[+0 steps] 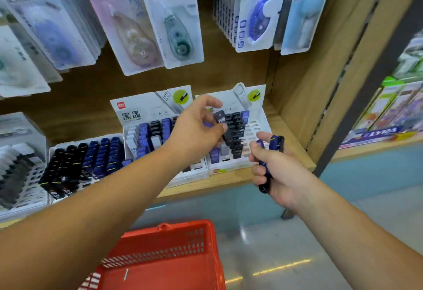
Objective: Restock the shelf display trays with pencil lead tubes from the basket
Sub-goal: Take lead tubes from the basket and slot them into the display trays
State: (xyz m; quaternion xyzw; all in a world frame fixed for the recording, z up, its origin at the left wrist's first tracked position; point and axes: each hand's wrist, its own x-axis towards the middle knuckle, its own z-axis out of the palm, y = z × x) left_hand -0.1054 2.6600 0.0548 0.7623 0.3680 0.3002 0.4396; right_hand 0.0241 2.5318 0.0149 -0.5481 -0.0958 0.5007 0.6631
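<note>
The risk I saw was a fumble. I pinched the black tube (221, 119) only near its upper end, so a nudge against the crowded row of black tubes standing in the right display tray (257, 127) could have twisted it loose or knocked its neighbours out of their slots. My right hand (281, 170) was full too, and a slack grip there could have spilled tubes onto the floor rather than into the red basket (206, 239) below.

My left hand (194, 129) hovered over that tray. Its fingers (210, 100) were narrow, with thumb and forefinger closed on the single tube marked HB and the rest loosely curled. My right hand's fingers were wrapped tight round a bundle of blue and black tubes (275, 143), held just in front of the shelf (295, 147), near the tray.
</note>
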